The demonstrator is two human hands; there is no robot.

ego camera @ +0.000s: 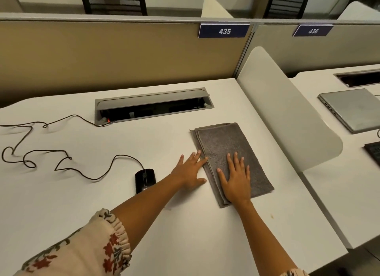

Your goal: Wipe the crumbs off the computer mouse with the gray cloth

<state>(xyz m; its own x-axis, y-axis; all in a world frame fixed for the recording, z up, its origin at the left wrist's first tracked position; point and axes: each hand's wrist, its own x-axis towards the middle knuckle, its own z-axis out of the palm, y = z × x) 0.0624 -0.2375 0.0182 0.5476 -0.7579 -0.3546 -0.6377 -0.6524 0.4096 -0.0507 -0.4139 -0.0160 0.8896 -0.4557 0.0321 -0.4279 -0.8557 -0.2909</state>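
Here, on the white desk (pixel 185 234), the folded gray cloth (pixel 230 144) is lying flat right of centre, with the right hand (pixel 236 181) resting palm-down on its near part, fingers straight and spread, gripping nothing. The left hand (pixel 190 170) is lying flat on the desk just left of the cloth, fingers straight and apart, its fingertips touching the cloth's left edge. The black mouse (pixel 145 179) is sitting left of both hands, untouched, its cord (pixel 61 152) trailing in loops toward the far-left cable box (pixel 152 104).
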